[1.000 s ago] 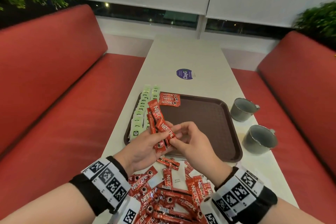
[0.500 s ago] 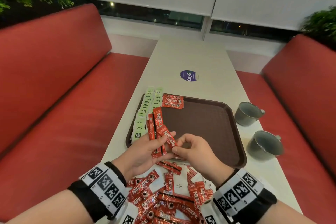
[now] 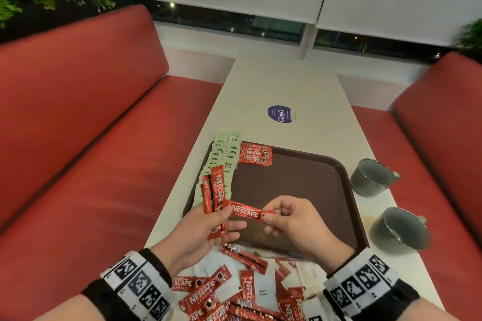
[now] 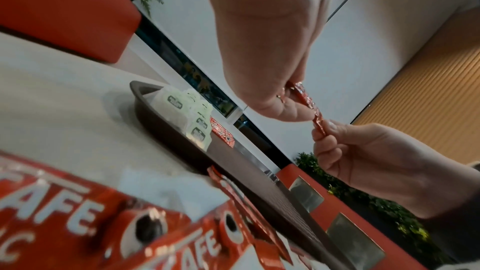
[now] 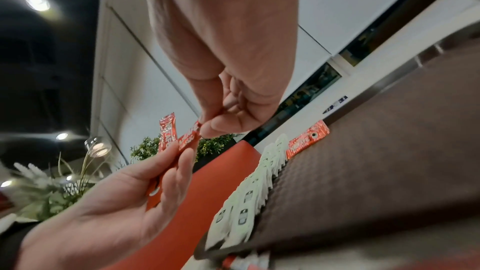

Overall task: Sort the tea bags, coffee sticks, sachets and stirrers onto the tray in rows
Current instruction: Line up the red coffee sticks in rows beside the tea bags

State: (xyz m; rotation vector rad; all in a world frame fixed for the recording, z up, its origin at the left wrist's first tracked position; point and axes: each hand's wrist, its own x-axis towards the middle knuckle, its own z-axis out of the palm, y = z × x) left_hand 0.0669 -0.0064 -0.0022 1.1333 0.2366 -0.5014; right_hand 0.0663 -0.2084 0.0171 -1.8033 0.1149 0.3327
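Note:
My left hand (image 3: pixel 224 219) grips a bunch of red Nescafe coffee sticks (image 3: pixel 216 190) upright over the near left corner of the brown tray (image 3: pixel 307 190). My right hand (image 3: pixel 268 216) pinches the right end of one coffee stick (image 3: pixel 245 212), which lies crosswise between the hands with its left end at my left thumb. The same pinch shows in the right wrist view (image 5: pixel 200 128). Green tea bags (image 3: pixel 221 159) stand in two rows along the tray's left side. A few red sticks (image 3: pixel 255 155) lie at its far left. Loose sticks and white sugar sachets (image 3: pixel 234 292) lie heaped at the near table edge.
Two grey cups (image 3: pixel 373 177) (image 3: pixel 399 232) stand on the table to the right of the tray. A purple round sticker (image 3: pixel 280 114) sits on the table beyond it. Red benches flank the narrow white table (image 3: pixel 287 81).
My right hand has drawn one stick sideways to the right out of the bunch; before, both hands were close together at the bunch.

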